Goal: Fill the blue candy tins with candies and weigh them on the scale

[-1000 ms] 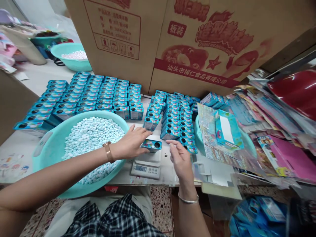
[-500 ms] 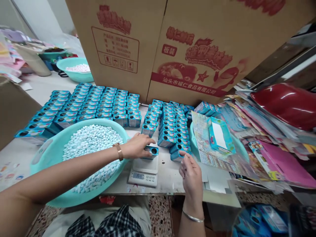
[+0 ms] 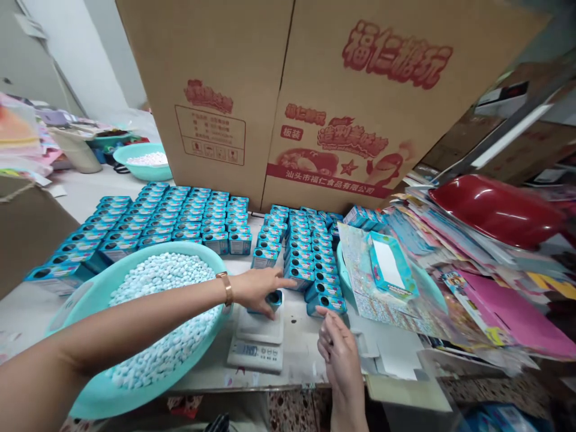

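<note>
A small blue box (image 3: pixel 276 296) with a dark round opening rests on a white digital scale (image 3: pixel 256 351). My left hand (image 3: pixel 258 288) is over this box, thumb in front of it and index finger stretched out to the right. The other fingers of that hand are partly hidden. My right hand (image 3: pixel 337 342) is curled near the front end of a row of blue boxes (image 3: pixel 326 305), index finger and thumb close together; what it holds, if anything, is hidden. A turquoise basin (image 3: pixel 211 258) of pale blue and white candies (image 3: pixel 166 276) stands under my left forearm.
Rows of blue boxes (image 3: pixel 153 225) stand behind the basin, before a large cardboard carton (image 3: pixel 216 54). At right are another turquoise basin (image 3: pixel 344 270) under a glittery sheet (image 3: pixel 360 288), stacked printed packaging (image 3: pixel 499 300) and a red plastic tub (image 3: pixel 490 204).
The view has tilted up, so things sit lower. My left hand has turned over the box, its index finger now reaching right. The scale's reading has changed. My right hand stays curled.
</note>
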The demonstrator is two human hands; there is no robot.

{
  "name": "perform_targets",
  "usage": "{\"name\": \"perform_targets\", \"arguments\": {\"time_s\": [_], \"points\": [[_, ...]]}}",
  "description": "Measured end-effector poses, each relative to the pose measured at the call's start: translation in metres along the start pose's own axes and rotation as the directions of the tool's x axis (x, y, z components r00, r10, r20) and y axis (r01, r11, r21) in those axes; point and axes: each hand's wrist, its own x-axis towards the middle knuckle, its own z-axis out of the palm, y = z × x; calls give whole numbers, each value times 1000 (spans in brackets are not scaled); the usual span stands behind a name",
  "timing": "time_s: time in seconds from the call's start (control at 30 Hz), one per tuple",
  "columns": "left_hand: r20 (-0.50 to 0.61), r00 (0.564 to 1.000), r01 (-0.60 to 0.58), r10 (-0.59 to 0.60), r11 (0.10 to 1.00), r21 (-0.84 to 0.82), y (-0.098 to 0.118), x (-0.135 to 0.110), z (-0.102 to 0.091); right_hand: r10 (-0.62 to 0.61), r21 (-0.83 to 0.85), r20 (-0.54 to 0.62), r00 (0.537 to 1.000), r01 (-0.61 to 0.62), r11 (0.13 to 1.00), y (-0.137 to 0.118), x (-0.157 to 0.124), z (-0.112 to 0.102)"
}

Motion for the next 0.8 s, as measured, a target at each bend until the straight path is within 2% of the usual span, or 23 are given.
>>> {"name": "perform_targets", "arguments": {"time_s": [0.03, 0.1, 0.2, 0.27, 0.37, 0.47, 0.53, 0.6, 0.67, 0.8], "points": [[22, 999, 36, -38, 998, 53, 4, 0, -1, 5, 5, 6, 1000, -5, 1000, 1, 1, 1], [21, 983, 182, -184, 979, 91, 5, 2, -4, 15, 12, 19, 1000, -15, 1000, 3, 2, 4], [-69, 928, 369, -366, 929, 30, -11, 9, -17, 21, 19, 18, 1000, -22, 1000, 6, 3, 4], [-96, 871, 479, -482, 876, -61, -29, 12, -29, 25, 20, 4, 1000, -25, 999, 7, 3, 2], [-48, 758, 624, -650, 745, -236, -53, 16, -42, 20, 27, -3, 1000, -20, 999, 10, 3, -1], [28, 659, 698, -752, 596, -397, -64, 23, -40, 6, 30, 24, 1000, -7, 1000, 15, 4, 1], [64, 619, 703, -782, 517, -488, -63, 30, -31, 8, 26, 44, 999, -9, 1000, 18, 4, 4], [88, 611, 683, -787, 467, -561, -59, 37, -19, 18, 22, 57, 998, -19, 1000, 21, 3, 7], [93, 628, 649, -772, 455, -609, -54, 40, -5, 25, 14, 61, 998, -25, 1000, 22, 2, 8], [53, 682, 596, -729, 513, -618, -56, 33, 16, 27, -1, 43, 999, -27, 1000, 24, 2, 4]]}}
